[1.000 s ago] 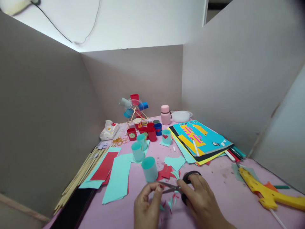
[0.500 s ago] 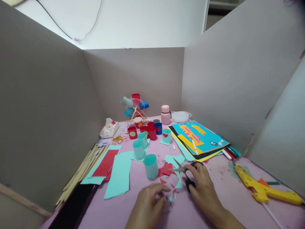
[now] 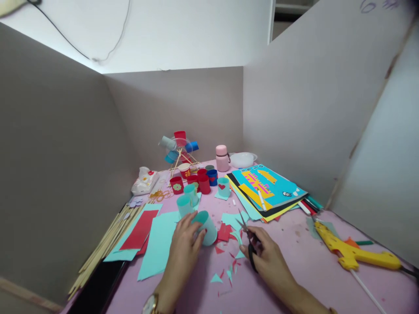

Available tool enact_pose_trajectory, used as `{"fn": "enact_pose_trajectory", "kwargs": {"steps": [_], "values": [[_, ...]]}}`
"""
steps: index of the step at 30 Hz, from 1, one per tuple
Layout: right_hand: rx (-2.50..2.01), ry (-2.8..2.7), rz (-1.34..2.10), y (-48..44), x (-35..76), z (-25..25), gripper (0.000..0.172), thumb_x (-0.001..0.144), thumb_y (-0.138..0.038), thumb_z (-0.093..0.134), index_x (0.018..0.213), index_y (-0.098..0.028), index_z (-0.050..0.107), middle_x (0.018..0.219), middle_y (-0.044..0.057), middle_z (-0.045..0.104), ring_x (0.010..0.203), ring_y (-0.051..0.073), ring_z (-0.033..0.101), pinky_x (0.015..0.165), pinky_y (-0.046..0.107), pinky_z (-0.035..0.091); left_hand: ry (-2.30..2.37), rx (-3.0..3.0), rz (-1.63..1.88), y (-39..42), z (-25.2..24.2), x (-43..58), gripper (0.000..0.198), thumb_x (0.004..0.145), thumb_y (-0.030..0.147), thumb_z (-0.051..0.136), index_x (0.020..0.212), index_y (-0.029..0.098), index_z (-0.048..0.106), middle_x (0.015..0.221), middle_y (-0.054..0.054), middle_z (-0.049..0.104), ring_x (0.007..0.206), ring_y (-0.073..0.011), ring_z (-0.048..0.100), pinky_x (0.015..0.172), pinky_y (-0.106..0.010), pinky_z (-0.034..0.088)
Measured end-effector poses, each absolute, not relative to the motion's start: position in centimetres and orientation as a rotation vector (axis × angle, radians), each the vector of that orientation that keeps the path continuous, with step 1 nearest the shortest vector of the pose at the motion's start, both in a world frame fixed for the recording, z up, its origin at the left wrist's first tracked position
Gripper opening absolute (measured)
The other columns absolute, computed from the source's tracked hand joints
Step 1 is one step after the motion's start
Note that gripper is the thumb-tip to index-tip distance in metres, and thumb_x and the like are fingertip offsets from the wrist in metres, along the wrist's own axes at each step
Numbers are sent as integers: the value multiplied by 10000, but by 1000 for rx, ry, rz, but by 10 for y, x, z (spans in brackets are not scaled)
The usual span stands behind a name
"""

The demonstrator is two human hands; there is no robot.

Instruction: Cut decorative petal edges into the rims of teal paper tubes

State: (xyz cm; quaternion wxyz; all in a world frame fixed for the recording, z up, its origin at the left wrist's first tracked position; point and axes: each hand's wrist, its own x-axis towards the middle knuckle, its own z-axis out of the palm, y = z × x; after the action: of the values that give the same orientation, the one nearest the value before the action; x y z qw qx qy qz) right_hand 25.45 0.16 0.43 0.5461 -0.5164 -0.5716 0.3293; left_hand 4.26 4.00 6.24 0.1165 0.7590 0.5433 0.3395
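Note:
My left hand (image 3: 187, 237) has its fingers around the near turquoise paper cup (image 3: 209, 231), which tilts slightly on the table. My right hand (image 3: 266, 253) grips a pair of scissors (image 3: 251, 250) with black handles, the blades pointing away and a little apart. Between the hands lie red paper scraps (image 3: 224, 232) and small turquoise scraps (image 3: 216, 278). Beyond my left hand stand two more turquoise cups, the nearer one (image 3: 184, 205) partly in front of the other (image 3: 190, 193). Turquoise paper sheets (image 3: 157, 244) lie left of my left hand.
A yellow glue gun (image 3: 353, 253) lies at the right, beside markers (image 3: 309, 206) and a blue decorated board (image 3: 278, 187). Red and blue cups (image 3: 204, 184), a paper Ferris wheel (image 3: 180, 148) and a pink bottle (image 3: 222, 158) stand at the back. Wooden sticks (image 3: 104, 244) line the left.
My left hand has moved forward from the scraps and taken hold of the near turquoise cup, tilting it. The scissors have turned more upright in my right hand. The view has shifted slightly.

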Motion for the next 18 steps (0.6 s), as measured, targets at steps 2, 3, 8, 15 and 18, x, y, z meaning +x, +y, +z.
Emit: {"fn": "enact_pose_trajectory", "kwargs": {"steps": [2, 3, 8, 15, 18], "values": [[-1159, -1233, 1014, 2, 251, 7, 286, 737, -321, 692, 967, -201, 572, 747, -14, 564, 686, 166, 549, 635, 277, 441, 1580, 2188, 1018, 32, 63, 45, 233, 843, 357, 494, 821, 206, 670, 1297, -165, 583, 1244, -313, 478, 1018, -531, 363], [-1103, -1149, 1157, 1, 249, 10, 301, 747, -379, 691, 950, -201, 556, 700, -32, 547, 645, 149, 541, 584, 252, 428, 1560, 2152, 1030, 27, 63, 47, 254, 853, 381, 477, 860, 209, 664, 1313, -161, 570, 1238, -298, 490, 1011, -518, 383], [-773, -706, 1668, -5, 240, 22, 497, 706, -486, 743, 1054, -198, 533, 721, -30, 596, 608, 120, 559, 486, 209, 430, 1395, 1851, 1155, 2, 62, 64, 231, 845, 420, 513, 892, 241, 652, 1396, -108, 478, 1300, -271, 418, 1059, -474, 340], [-530, -519, 1828, -7, 245, 19, 484, 692, -337, 803, 1082, -193, 557, 802, 4, 696, 652, 138, 640, 545, 232, 483, 1226, 1564, 1363, -13, 55, 86, 310, 783, 425, 631, 1072, 322, 591, 1392, -36, 467, 1325, -269, 367, 1081, -440, 293], [-434, -509, 1899, -6, 248, 12, 447, 702, -352, 786, 1073, -195, 593, 795, -2, 710, 662, 156, 658, 553, 251, 499, 1106, 1446, 1475, -20, 50, 94, 858, 630, 470, 766, 1348, 421, 300, 1508, -4, 324, 1381, -269, 276, 1066, -382, 324]]}}
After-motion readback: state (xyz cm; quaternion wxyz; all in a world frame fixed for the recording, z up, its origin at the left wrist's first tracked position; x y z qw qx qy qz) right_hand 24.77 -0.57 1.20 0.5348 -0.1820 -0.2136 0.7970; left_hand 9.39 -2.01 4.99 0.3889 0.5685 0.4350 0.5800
